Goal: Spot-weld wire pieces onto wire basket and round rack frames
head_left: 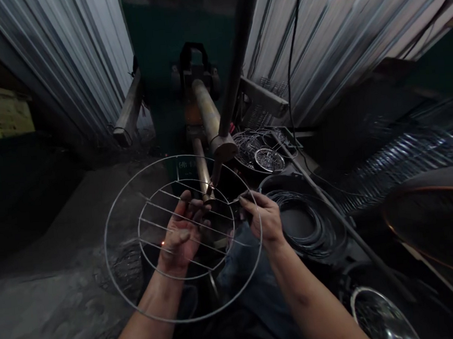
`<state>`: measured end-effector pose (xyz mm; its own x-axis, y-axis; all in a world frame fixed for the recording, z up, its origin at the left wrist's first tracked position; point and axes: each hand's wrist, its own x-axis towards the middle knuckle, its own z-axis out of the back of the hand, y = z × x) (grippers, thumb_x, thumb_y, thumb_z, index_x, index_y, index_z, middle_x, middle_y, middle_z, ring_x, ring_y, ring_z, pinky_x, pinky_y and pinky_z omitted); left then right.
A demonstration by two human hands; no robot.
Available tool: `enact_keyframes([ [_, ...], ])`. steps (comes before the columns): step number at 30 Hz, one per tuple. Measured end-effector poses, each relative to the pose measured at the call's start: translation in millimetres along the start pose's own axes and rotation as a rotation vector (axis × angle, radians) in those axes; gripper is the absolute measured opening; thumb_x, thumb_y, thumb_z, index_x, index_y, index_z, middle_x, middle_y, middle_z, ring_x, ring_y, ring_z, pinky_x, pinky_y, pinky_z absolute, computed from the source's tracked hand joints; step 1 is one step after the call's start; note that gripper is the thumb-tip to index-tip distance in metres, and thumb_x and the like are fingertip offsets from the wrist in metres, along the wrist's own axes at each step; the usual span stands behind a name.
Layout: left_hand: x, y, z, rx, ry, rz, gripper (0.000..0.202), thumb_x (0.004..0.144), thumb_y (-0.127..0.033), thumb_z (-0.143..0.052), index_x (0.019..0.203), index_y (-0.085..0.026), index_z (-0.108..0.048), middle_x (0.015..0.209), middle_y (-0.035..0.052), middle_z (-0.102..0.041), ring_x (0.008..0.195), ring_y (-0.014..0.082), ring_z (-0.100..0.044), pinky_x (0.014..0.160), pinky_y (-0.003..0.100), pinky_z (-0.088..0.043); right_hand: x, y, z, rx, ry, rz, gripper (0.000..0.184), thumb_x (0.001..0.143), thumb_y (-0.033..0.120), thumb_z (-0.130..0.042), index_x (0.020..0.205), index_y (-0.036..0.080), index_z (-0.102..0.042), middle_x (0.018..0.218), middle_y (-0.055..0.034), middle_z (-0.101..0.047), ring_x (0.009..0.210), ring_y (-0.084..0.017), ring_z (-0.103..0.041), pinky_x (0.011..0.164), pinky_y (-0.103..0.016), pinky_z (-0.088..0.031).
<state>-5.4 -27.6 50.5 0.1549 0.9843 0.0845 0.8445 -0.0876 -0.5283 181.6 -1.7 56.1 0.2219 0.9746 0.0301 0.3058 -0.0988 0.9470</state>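
Observation:
A round wire rack (pixel 113 272), with an outer ring, an inner ring and several cross bars, is spread out in front of me. Behind its bars is my left hand (pixel 182 235), palm up, fingers loosely curled and apart. Whether it bears the rack's weight I cannot tell. At the rack's right side my right hand (pixel 263 213) pinches a short thin wire (pixel 233 201) that points to the inner ring. The far part of the inner ring lies near the tips of the machine's upper electrode (pixel 218 171) and lower brass-coloured rod (pixel 202 166).
A green machine (pixel 153 39) with a thick horizontal arm (pixel 208 108) stands ahead. To the right are a tub of tangled wire pieces (pixel 244 147), a coil of wire hoops (pixel 310 231) and a long bar (pixel 344 223). A yellow crate (pixel 0 111) is at far left.

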Motion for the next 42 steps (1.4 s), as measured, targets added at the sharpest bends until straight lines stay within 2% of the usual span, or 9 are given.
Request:
enact_keyframes([
  [4,-8,3,-2.9,0.038,-0.061,-0.061,0.071,0.052,-0.017,-0.085,0.119,-0.028,-0.062,0.114,0.0033,-0.063,0.114,0.0244,-0.057,0.083,0.027,-0.051,17,-6,-21,-0.034,-0.022,0.094,0.023,0.061,0.033,-0.081,0.078,0.02,-0.072,0.062,0.002,-0.063,0.046,-0.009,-0.051,0.043,-0.022,-0.041],
  [8,-8,-1,-3.3,0.052,-0.101,-0.111,0.069,0.049,-0.013,-0.086,0.113,-0.027,-0.064,0.112,0.0026,-0.066,0.114,0.024,-0.058,0.083,0.025,-0.051,26,-8,-30,-0.116,0.011,0.139,0.02,0.061,0.033,-0.08,0.075,0.021,-0.072,0.059,0.0041,-0.06,0.046,-0.009,-0.048,0.044,-0.022,-0.04],
  [12,-6,-2,-3.8,0.037,-0.125,-0.135,0.066,0.051,-0.011,-0.084,0.113,-0.025,-0.064,0.112,0.0038,-0.067,0.112,0.0241,-0.059,0.083,0.025,-0.052,31,-7,-33,-0.185,0.005,0.208,0.015,0.063,0.029,-0.078,0.075,0.021,-0.072,0.068,0.0032,-0.063,0.061,-0.012,-0.055,0.061,-0.025,-0.047],
  [15,-5,0,-5.0,0.032,-0.15,-0.152,0.064,0.052,-0.011,-0.084,0.112,-0.024,-0.065,0.112,0.0048,-0.067,0.111,0.0246,-0.06,0.085,0.027,-0.051,36,-5,-36,-0.227,0.013,0.256,0.012,0.063,0.027,-0.076,0.072,0.021,-0.071,0.069,0.0035,-0.063,0.068,-0.013,-0.056,0.069,-0.026,-0.047],
  [22,-3,3,-5.0,0.019,-0.161,-0.212,0.061,0.054,-0.008,-0.081,0.111,-0.025,-0.065,0.112,0.0041,-0.068,0.111,0.0238,-0.06,0.088,0.029,-0.05,46,0,-48,-0.258,0.089,0.279,0.008,0.067,0.026,-0.069,0.072,0.021,-0.072,0.066,0.0033,-0.064,0.066,-0.015,-0.058,0.068,-0.029,-0.047],
  [29,-2,5,-5.7,-0.024,-0.214,-0.2,0.062,0.054,-0.006,-0.08,0.111,-0.024,-0.065,0.113,0.0049,-0.066,0.109,0.0227,-0.061,0.088,0.027,-0.05,50,-1,-51,-0.243,0.105,0.301,0.01,0.065,0.024,-0.07,0.075,0.022,-0.074,0.069,0.0035,-0.067,0.067,-0.015,-0.059,0.069,-0.03,-0.048],
  [34,-2,5,-7.6,-0.038,-0.217,-0.205,0.06,0.052,-0.006,-0.081,0.108,-0.023,-0.065,0.11,0.0049,-0.067,0.107,0.0237,-0.062,0.093,0.033,-0.048,49,0,-50,-0.213,0.125,0.231,0.013,0.064,0.022,-0.071,0.077,0.022,-0.074,0.069,0.0033,-0.068,0.067,-0.016,-0.061,0.071,-0.031,-0.049],
  [42,-6,10,-4.8,-0.05,-0.176,-0.191,0.059,0.053,-0.007,-0.08,0.108,-0.024,-0.066,0.109,0.0033,-0.068,0.108,0.0217,-0.06,0.092,0.029,-0.048,50,-14,-47,-0.169,0.042,0.307,0.011,0.065,0.021,-0.074,0.076,0.021,-0.073,0.067,0.0036,-0.067,0.063,-0.014,-0.059,0.065,-0.028,-0.048],
])
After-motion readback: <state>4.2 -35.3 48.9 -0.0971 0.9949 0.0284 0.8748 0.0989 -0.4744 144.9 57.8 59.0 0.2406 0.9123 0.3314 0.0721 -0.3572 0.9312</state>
